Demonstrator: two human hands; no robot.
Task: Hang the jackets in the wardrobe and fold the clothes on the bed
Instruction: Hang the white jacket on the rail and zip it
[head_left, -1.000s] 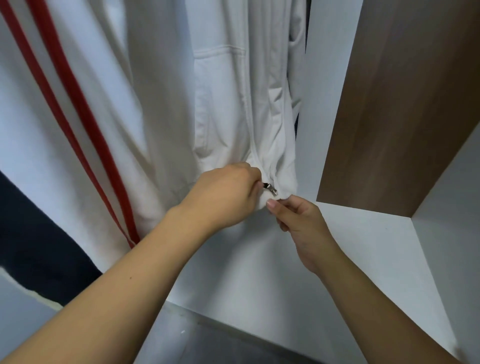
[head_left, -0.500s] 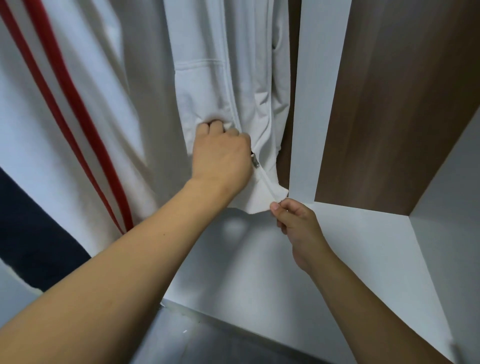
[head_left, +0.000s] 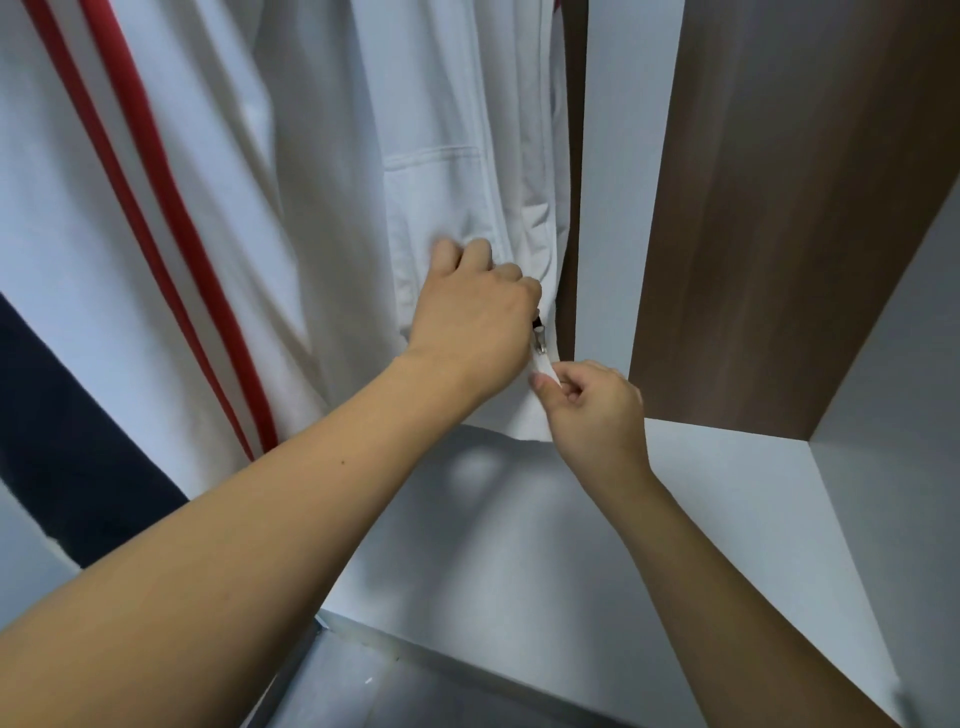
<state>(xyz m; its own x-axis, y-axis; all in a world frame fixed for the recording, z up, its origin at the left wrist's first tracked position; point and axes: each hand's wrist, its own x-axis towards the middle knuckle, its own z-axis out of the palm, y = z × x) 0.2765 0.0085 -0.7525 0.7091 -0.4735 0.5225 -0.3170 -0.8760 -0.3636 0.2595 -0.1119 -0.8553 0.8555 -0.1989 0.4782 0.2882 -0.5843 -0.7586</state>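
Wardrobe (head_left: 779, 234), left hand (head_left: 478, 317) gripping jacket (head_left: 457, 130), right hand (head_left: 592, 410) pinching hem

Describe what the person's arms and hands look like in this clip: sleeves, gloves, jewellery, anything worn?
Both forearms are bare up to the frame edge: no sleeves show. The left hand and right hand wear no gloves, and no rings, watch or bracelets show on the visible sides of fingers and wrists. The right thumbnail is short and looks unpainted. A small dark mole marks the left forearm.

L hand (head_left: 475, 317) & R hand (head_left: 589, 410) both pinching
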